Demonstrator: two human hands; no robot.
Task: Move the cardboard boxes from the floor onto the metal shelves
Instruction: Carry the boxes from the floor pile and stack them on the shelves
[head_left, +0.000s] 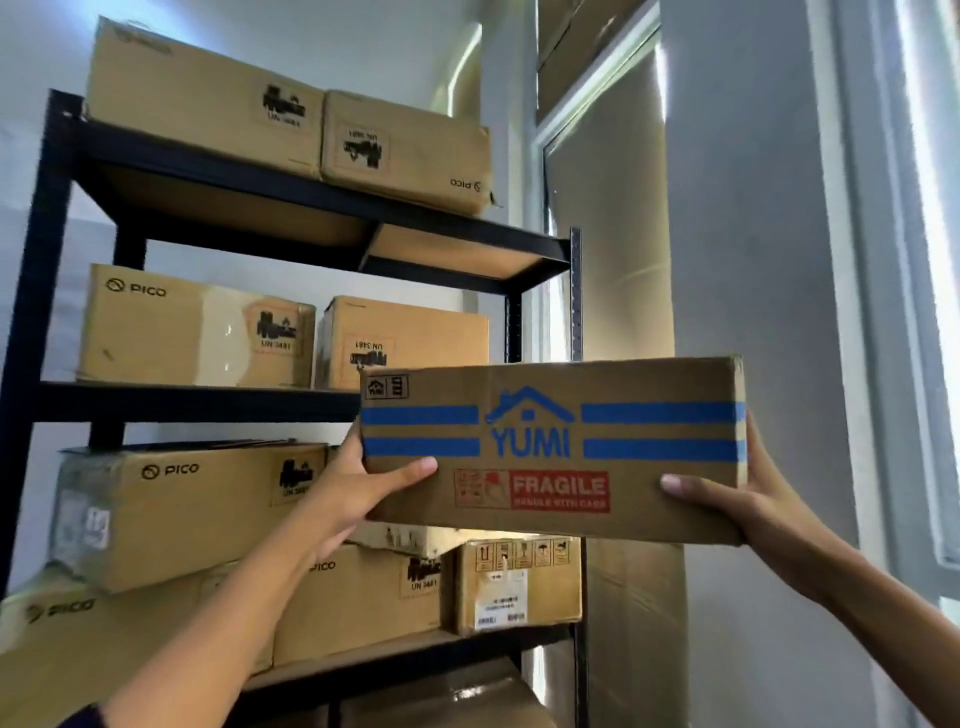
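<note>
Carrying step: my left hand (358, 486) and right hand (748, 493) clamp YUMI box (550, 447) by its ends, thumbs flat on front, box raised between them. Metal shelves (332, 405) just beyond left fingers. Next, I judge: find free gap, slide in level; fragile.

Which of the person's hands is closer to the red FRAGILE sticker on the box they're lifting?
Left, narrowly. The left hand grips the YUMI box's left end, its thumb tip just above and left of the FRAGILE sticker. The right hand grips the right end, its thumb farther from the sticker.
</note>
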